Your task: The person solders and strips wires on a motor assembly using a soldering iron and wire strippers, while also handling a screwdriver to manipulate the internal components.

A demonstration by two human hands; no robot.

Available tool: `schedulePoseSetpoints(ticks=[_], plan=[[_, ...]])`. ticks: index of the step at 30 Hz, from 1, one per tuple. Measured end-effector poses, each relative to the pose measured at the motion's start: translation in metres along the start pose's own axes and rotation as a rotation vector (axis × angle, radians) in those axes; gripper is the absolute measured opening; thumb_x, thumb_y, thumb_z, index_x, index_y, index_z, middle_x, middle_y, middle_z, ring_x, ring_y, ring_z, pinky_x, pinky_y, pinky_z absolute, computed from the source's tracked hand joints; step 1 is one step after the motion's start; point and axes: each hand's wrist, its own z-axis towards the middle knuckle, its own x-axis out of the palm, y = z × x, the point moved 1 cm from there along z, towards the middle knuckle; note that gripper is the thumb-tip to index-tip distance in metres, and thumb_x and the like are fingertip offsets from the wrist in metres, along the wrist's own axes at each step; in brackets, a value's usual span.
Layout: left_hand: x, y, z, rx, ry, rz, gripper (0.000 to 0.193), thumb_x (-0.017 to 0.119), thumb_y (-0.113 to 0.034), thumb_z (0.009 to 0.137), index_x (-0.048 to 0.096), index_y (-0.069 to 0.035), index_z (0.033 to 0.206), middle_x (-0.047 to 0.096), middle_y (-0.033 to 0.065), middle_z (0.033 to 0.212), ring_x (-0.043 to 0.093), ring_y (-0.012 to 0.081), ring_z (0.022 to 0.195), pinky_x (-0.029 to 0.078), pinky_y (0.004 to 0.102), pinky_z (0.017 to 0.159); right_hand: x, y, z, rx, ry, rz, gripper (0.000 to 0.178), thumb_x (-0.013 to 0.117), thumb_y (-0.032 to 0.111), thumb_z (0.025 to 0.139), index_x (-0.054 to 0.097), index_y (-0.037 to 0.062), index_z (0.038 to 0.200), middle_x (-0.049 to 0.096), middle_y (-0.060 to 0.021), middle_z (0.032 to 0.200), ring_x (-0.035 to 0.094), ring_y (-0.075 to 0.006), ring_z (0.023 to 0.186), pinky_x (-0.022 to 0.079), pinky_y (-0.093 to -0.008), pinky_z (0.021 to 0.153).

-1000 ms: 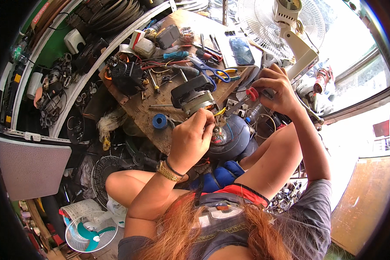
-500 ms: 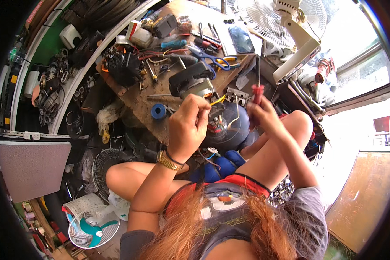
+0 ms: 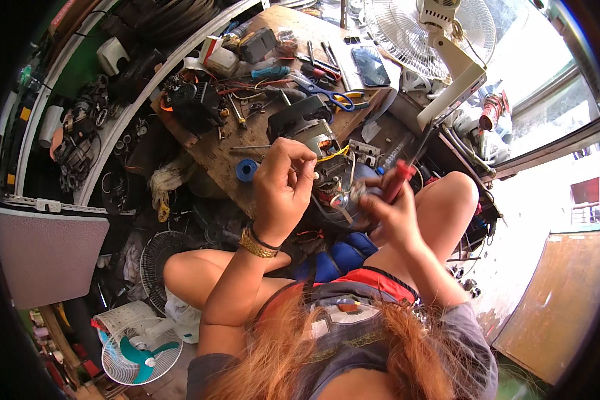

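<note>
My left hand is closed in a pinch beside a motor; whatever its fingertips hold is hidden. A yellow wire runs from close to those fingers toward the motor, which has a black housing. In my right hand is a screwdriver with a red handle, its shaft pointing up and away. The right fingertips are at a small pale part with loose wires, blurred, above a rounded dark base.
A wooden work table carries blue-handled scissors, a phone, a blue spool and several tools. A white fan stands at the far right. Another fan with teal blades lies at the lower left.
My right hand has come left and down to the pale part, and the screwdriver now tilts to the right. My left hand has shifted slightly; the pale part with wires has risen.
</note>
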Motion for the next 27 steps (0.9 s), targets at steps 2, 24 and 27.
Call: schedulePoseSetpoints(ticks=[2, 24, 27], plan=[[-0.002, -0.002, 0.000, -0.003, -0.026, -0.025, 0.011, 0.065, 0.004, 0.091, 0.060, -0.005, 0.094, 0.063, 0.0028, 0.088, 0.064, 0.0097, 0.070, 0.041, 0.0230, 0.050, 0.003, 0.037, 0.028, -0.028, 0.067, -0.184, 0.040, 0.073, -0.003, 0.086, 0.045, 0.0052, 0.113, 0.069, -0.0134, 0.113, 0.069, -0.0141, 0.083, 0.055, -0.0233, 0.056], [0.016, -0.004, 0.000, 0.237, 0.161, 0.297, 0.018, 0.073, 0.004, 0.084, 0.062, -0.009, 0.090, 0.071, 0.0046, 0.089, 0.071, 0.0238, 0.082, 0.049, 0.0334, 0.080, 0.013, 0.046, 0.089, 0.004, 0.316, -0.380, 0.072, 0.081, -0.005, 0.076, 0.047, 0.0054, 0.139, 0.068, -0.0065, 0.105, 0.063, -0.0078, 0.076, 0.051, -0.0220, 0.057], [0.018, 0.002, 0.002, 0.308, 0.134, 0.259, 0.018, 0.073, 0.002, 0.084, 0.062, -0.010, 0.090, 0.073, 0.0038, 0.090, 0.072, 0.0235, 0.087, 0.047, 0.0344, 0.082, 0.010, 0.037, 0.097, -0.098, 0.354, -0.428, 0.074, 0.083, -0.005, 0.076, 0.047, 0.0057, 0.140, 0.068, -0.0072, 0.107, 0.063, -0.0077, 0.075, 0.051, -0.0218, 0.054]])
